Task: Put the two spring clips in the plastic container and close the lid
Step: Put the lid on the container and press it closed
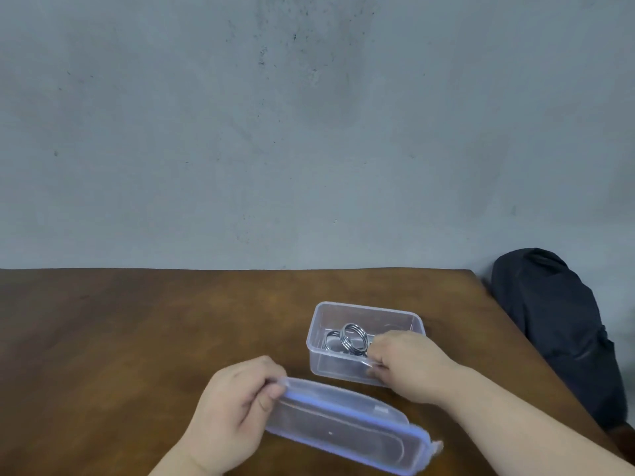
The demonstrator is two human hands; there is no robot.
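A clear plastic container (343, 312) stands open on the wooden table. Inside it are two metal spring clips: one ring (354, 339) stands upright in the middle, another (330, 341) leans behind it to the left. My right hand (409, 364) grips the container's near right rim, fingers curled over the edge. The clear lid with a blue seal (347, 424) lies tilted in front of the container. My left hand (233, 407) holds the lid by its left end, thumb on top.
The wooden table (137, 338) ends at a grey wall behind and at an edge on the right. A dark bag (556, 321) rests beyond that right edge, against the wall.
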